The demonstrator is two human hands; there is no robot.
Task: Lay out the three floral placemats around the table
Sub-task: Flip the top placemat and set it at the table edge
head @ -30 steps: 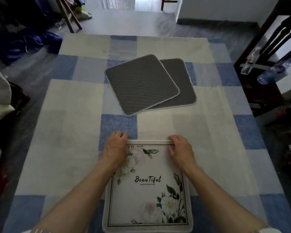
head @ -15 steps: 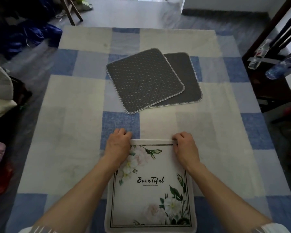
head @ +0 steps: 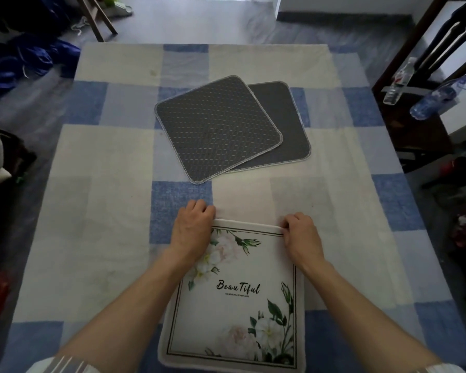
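**Current state.** The face-up placemat (head: pixel 237 305) lies flat on the tabletop (head: pixel 92 211), floral print upward. It extends from the fingers back toward the person. Its far edge is under the fingertips.

**Hands.** The left hand (head: pixel 193 232) holds the far-left corner and the right hand (head: pixel 301 238) holds the far-right corner. The fingers (head: pixel 199 207) of both hands are curled over that edge and pinch it. How far the thumbs go under the edge cannot be seen.

**Governing relation.** Two placemats remain, grey backing upward, overlapping each other. They lie straight ahead of the fingertips, apart from them, with a strip of bare cloth between.

- The top face-down placemat (head: pixel 218 127) is turned so that one corner points back at the person. That corner is directly ahead of the left fingers, and they are nearer to it than the right fingers are.
- The lower face-down placemat (head: pixel 288 125) shows only along its right side and near edge, ahead of the right fingers.
- Both placemats are square, so neither has a long axis to align with.

**Assessment.** One of the three placemats appears to be in place. The next step probably calls for release of the held edge, a forward reach, and turning the top placemat print-side up. Its near corner favours the left hand. Lifting it could drag the lower placemat along.
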